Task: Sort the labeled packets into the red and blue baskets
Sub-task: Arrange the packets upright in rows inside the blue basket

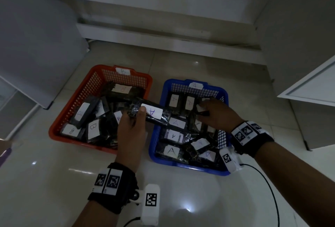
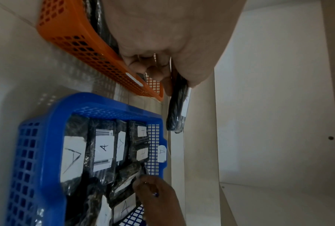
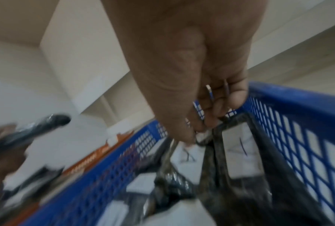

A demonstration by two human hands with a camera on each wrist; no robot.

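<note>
Head view: left hand (image 1: 131, 127) pinches a black glossy plastic packet with a white "A" label (image 1: 150, 112) over the gap between the red mesh basket (image 1: 59, 118) and the blue mesh basket (image 1: 223, 136). Right hand (image 1: 216, 113) reaches into the blue one. Left wrist view shows the packet (image 2: 177, 107) edge-on. Right wrist view, blurred, shows fingers (image 3: 211, 120) curled, pinching a packet corner (image 3: 203, 137).

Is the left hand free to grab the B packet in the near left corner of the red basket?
Probably not yet. The left hand already grips an A packet, held between the two baskets. The B packet lies uncovered on top in the red basket, so the way looks free once that hand lets go.
</note>
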